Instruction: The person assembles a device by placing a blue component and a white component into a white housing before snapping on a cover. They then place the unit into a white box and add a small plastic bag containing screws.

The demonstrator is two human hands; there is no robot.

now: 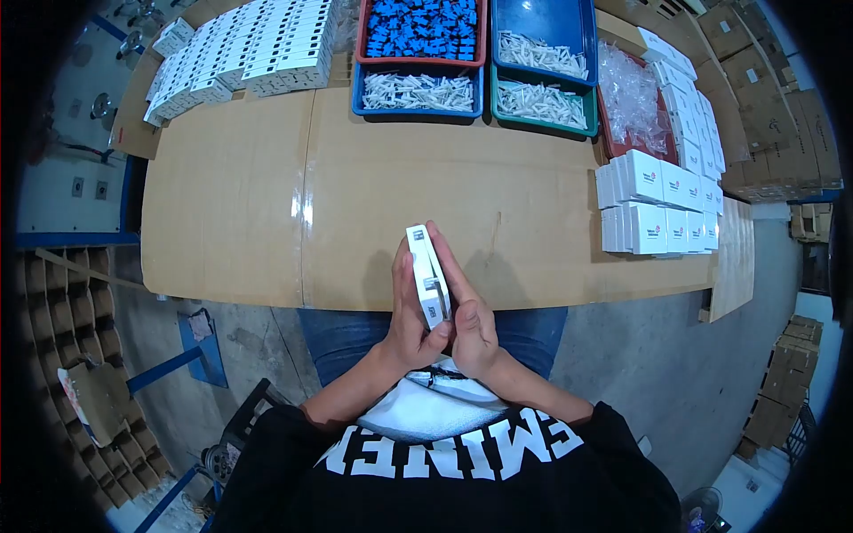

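A white box-like item [428, 280] with dark slots along its narrow side is held upright between my two hands, over the front edge of the cardboard-covered table [222, 204]. My left hand [409, 315] presses against its left side, with the thumb near its lower end. On the other side, my right hand [471, 320] lies along it with the fingers stretched upward. The palms face each other, and the item's broad faces are mostly hidden by them.
Rows of white boxes [284, 49] stand back left. Trays hold blue parts [422, 31] and white pieces [418, 93] at the back. Plastic bags [631, 98] fill a red tray at right, beside stacked white boxes [649, 231]. Cartons [782, 377] sit on the floor.
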